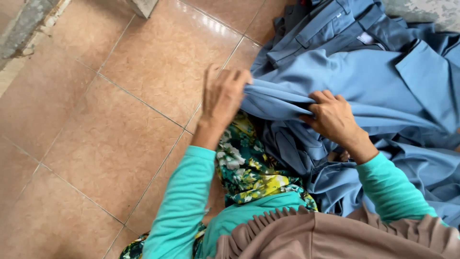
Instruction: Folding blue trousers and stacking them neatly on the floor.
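Observation:
My left hand (223, 98) grips the folded edge of a blue-grey garment (364, 79) at its left end, fingers curled over the cloth. My right hand (333, 117) clutches the same fold a little to the right, thumb tucked under the fabric. The garment is one of a heap of blue-grey clothes lying on the floor in front of me and over my lap. Both arms wear teal sleeves.
Glossy brown floor tiles (110, 129) spread out to the left. A floral green and yellow cloth (247, 165) covers my lap. A brown pleated scarf edge (335, 235) hangs at the bottom. A grey concrete strip (21, 29) runs along the top left corner.

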